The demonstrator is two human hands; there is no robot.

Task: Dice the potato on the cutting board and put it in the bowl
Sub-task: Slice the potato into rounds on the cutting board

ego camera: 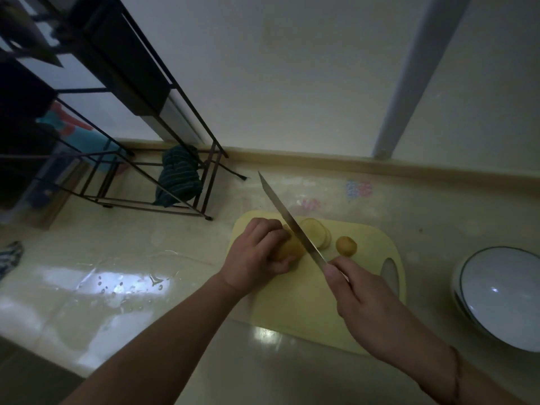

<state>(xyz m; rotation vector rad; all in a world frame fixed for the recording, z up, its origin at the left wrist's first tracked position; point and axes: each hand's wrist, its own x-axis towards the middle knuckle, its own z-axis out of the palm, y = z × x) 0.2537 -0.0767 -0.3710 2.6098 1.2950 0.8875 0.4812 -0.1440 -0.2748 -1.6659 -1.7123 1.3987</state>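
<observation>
The potato (289,248) lies on the yellow cutting board (295,299), toward its far left corner, with its long axis running roughly left to right. The left hand (254,255) grips it from the left end, fingers (264,229) curled over the top and thumb tucked at the near side, so only its right end shows. The knife (292,222) crosses that exposed end, its blade slanting from the right hand (371,305) up and away to the left, just beside the left knuckles; the right hand's fingers are wrapped around the handle, thumb on top. A few cut slices (317,233) lie stacked just past the blade, and a rounded end piece (346,245) sits a little further right. The next cut probably turns on the narrow gap between blade and knuckles. The bowl (502,302) waits on the tabletop (131,258) to the right, near the board's right edge, with open board in front of the hands.
</observation>
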